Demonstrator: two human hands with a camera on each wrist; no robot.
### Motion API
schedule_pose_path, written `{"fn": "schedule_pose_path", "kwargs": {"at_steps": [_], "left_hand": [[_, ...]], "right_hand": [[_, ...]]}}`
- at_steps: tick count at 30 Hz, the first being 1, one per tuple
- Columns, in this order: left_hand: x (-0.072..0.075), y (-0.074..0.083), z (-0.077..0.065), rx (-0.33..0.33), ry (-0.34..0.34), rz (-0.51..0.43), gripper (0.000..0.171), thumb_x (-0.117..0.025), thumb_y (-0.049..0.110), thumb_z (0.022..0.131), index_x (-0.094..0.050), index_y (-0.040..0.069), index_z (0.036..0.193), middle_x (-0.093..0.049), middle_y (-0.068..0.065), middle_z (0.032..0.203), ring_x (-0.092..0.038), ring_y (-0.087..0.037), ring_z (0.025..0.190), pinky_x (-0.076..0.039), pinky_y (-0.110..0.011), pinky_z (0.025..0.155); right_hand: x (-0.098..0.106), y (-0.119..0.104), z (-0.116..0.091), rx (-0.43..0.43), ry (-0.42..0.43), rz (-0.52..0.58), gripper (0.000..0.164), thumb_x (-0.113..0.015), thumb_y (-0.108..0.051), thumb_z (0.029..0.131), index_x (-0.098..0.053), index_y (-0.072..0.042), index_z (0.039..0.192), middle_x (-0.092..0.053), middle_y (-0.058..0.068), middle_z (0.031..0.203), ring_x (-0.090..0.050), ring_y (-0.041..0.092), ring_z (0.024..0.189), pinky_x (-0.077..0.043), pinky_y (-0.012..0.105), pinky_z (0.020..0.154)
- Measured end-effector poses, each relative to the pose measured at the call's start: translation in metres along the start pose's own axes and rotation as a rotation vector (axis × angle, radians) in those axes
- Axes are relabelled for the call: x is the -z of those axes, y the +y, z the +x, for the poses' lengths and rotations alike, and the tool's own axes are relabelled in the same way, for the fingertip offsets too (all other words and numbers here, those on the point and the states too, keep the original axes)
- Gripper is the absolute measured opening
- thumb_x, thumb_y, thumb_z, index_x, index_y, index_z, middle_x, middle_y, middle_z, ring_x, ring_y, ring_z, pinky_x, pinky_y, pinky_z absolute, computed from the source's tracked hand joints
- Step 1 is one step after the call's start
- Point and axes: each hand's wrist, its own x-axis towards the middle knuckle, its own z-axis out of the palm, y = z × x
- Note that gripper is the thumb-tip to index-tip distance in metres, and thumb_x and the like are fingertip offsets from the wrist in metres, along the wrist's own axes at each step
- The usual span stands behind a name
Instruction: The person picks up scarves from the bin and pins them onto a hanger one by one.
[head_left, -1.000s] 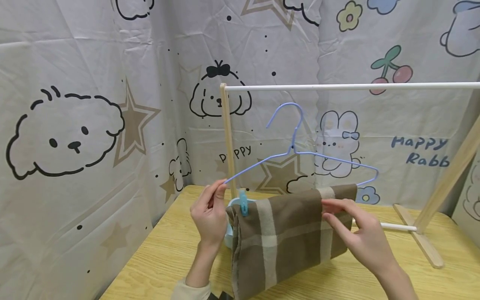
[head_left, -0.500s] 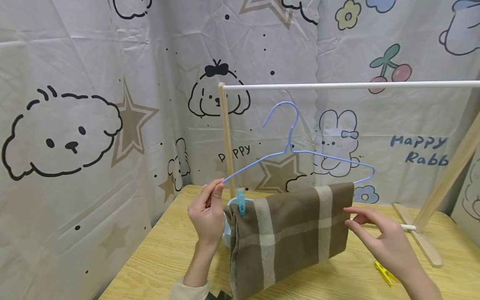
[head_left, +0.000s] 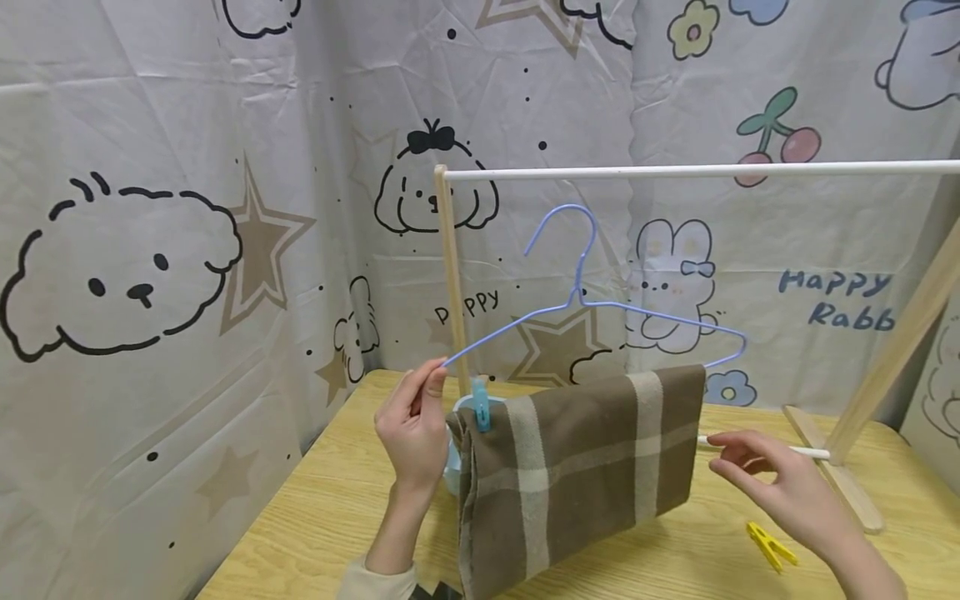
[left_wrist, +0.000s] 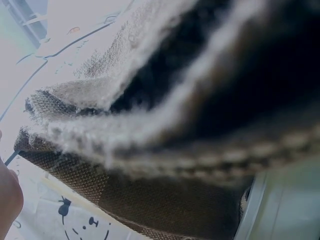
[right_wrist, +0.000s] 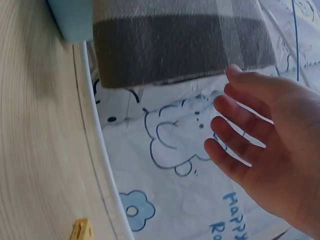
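Note:
A blue wire hanger is held upright, its left corner pinched between the thumb and fingers of my left hand. Over its lower bar hangs a folded brown scarf with pale stripes. Near the scarf's left end a light-blue clothespin is clipped on the top fold. My right hand is off to the right of the scarf, fingers loosely bent with nothing in them; the right wrist view shows those fingers spread apart. Below it a yellow clothespin lies on the table.
Behind the hanger stands a rack with a white top rail, wooden posts and a wooden foot. A light-blue container sits behind the scarf's left end on the wooden table. A printed curtain surrounds it.
My right hand has let go of the scarf's right part and moved right and down, uncovering the yellow clothespin. The left hand keeps its pinch, nearly still.

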Motion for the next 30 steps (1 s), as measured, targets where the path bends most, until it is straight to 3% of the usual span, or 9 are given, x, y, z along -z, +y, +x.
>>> {"fn": "schedule_pose_path", "kwargs": {"at_steps": [8,19,25,30], "left_hand": [[0.0,0.0,0.0,0.003,0.0,0.0,0.011,-0.069,-0.007,0.087,-0.075,-0.004,0.095,-0.052,-0.009,0.059,-0.03,-0.007,0.05,-0.023,-0.015,0.047],[0.0,0.0,-0.001,0.01,-0.001,-0.002,0.01,-0.069,-0.006,0.087,-0.075,-0.004,0.095,-0.053,-0.008,0.061,-0.03,-0.007,0.05,-0.023,-0.016,0.046],[-0.001,0.0,-0.001,0.017,-0.005,0.001,0.01,-0.069,-0.005,0.088,-0.075,-0.004,0.095,-0.054,-0.008,0.061,-0.031,-0.006,0.05,-0.023,-0.016,0.046],[-0.001,0.0,-0.001,0.021,-0.005,0.004,0.01,-0.069,-0.005,0.088,-0.075,-0.003,0.095,-0.055,-0.009,0.062,-0.031,-0.006,0.051,-0.024,-0.016,0.046]], "right_hand": [[0.001,0.026,-0.007,-0.083,-0.157,0.008,0.027,-0.075,-0.015,0.088,-0.067,-0.011,0.114,-0.067,-0.014,0.086,-0.057,-0.006,0.079,-0.051,0.021,0.066],[0.0,0.062,-0.02,-0.224,-0.346,0.009,0.034,-0.072,-0.023,0.092,-0.066,-0.004,0.119,-0.067,-0.007,0.093,-0.053,-0.008,0.081,-0.051,0.022,0.068],[0.0,0.084,-0.03,-0.207,-0.431,0.021,0.032,-0.07,-0.022,0.093,-0.066,-0.003,0.118,-0.063,-0.006,0.094,-0.052,-0.008,0.08,-0.048,0.022,0.067],[-0.001,0.101,-0.039,-0.198,-0.499,0.093,0.032,-0.068,-0.019,0.094,-0.063,0.001,0.118,-0.061,-0.007,0.094,-0.053,-0.007,0.081,-0.047,0.021,0.067]]}}
